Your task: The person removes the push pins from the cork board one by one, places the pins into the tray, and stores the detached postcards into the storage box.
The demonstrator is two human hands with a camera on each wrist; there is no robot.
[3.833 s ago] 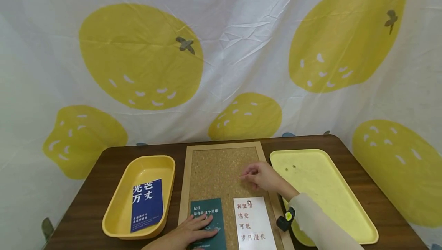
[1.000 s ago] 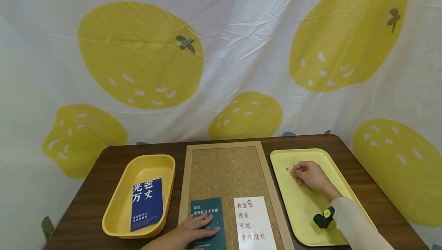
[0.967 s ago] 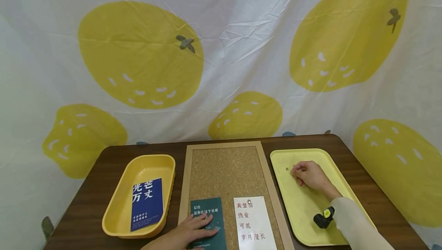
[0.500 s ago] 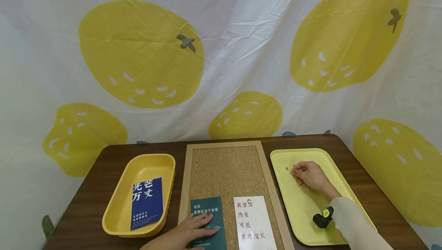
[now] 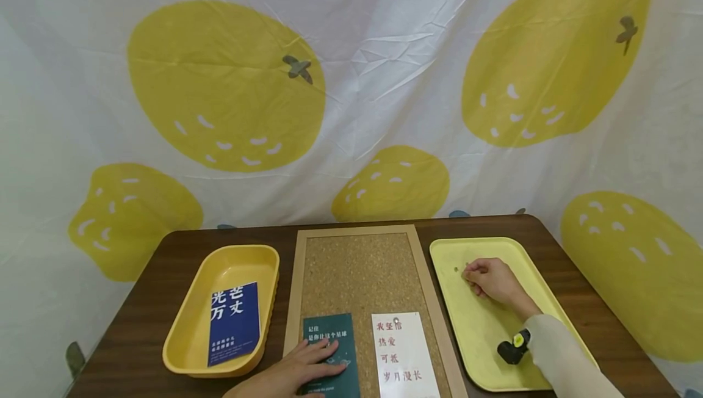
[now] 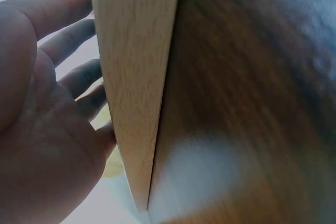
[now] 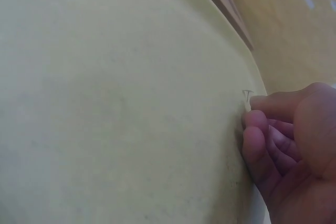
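Observation:
My left hand [image 5: 304,367] lies with spread fingers on a dark green card [image 5: 342,328], holding it flat on a framed corkboard [image 5: 357,276]. In the left wrist view the left hand [image 6: 47,114] is beside the board's wooden edge [image 6: 134,66]. My right hand [image 5: 494,279] is over the yellow tray [image 5: 489,349], thumb and fingertips pinching a small pale pushpin [image 7: 247,105], mostly hidden by the fingers. Another small pin [image 5: 456,269] lies on the tray just left of the fingertips. A white card [image 5: 403,355] with red writing has a pin [image 5: 396,321] near its top.
A deep yellow basin [image 5: 181,343] at the left holds a blue card [image 5: 233,328]. Everything stands on a dark wooden table [image 5: 137,325], with a lemon-print cloth [image 5: 373,93] hanging behind. A black camera [image 5: 513,349] is strapped to the right wrist.
Since the oldest frame, my right hand has moved from above the corkboard rightward to the tray. Over the last second it stays almost still there. My left hand keeps its place on the green card.

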